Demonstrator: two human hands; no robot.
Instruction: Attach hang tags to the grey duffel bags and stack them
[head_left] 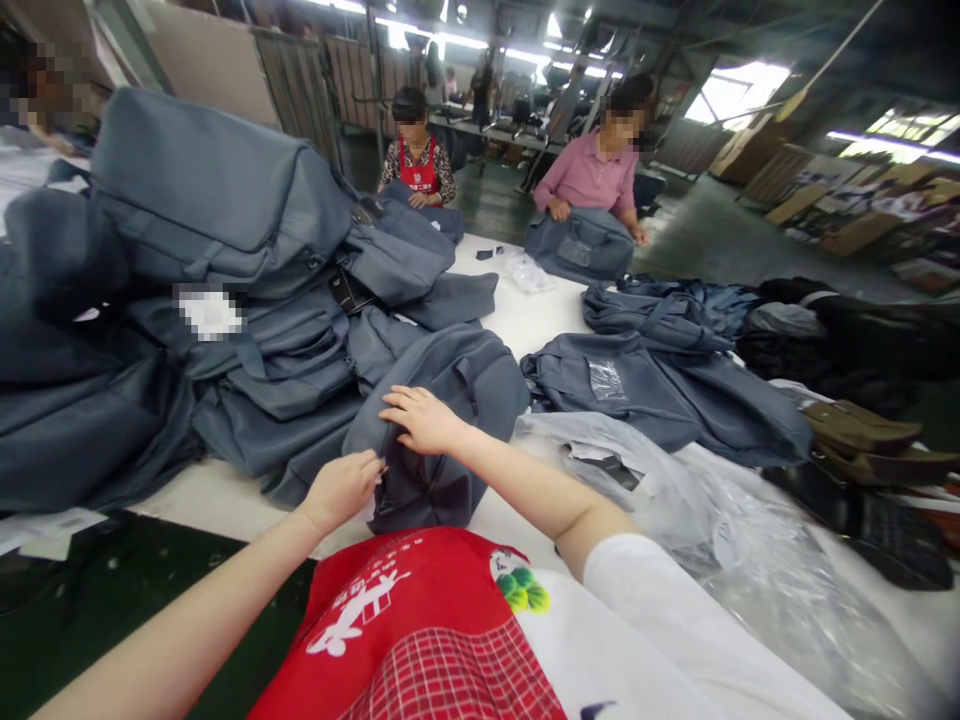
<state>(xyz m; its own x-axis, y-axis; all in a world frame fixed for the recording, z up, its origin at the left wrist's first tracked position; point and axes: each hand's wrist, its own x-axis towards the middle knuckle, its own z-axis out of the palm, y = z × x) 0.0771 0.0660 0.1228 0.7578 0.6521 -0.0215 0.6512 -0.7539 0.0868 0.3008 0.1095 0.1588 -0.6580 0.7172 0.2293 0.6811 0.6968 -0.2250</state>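
Note:
A blue-grey bag point(480, 400) lies at the front edge of the white table, in front of my red apron. My left hand point(346, 490) is at the bag's near left side, its fingers pinched together on the bag's edge, with a small white piece just under them. Resting on top of the bag is my right hand point(421, 418), palm down with its fingers spread. Just left of the bag rises a big pile of similar blue-grey bags point(217, 190), some with black tags point(351, 292).
Clear plastic bags point(675, 500) lie at the right, with more blue-grey bags point(660, 385) behind them. Black and brown bags point(862, 430) sit at the far right. Across the white table point(536, 315), a person in pink point(592, 175) handles a bag; another wears a red apron point(417, 170).

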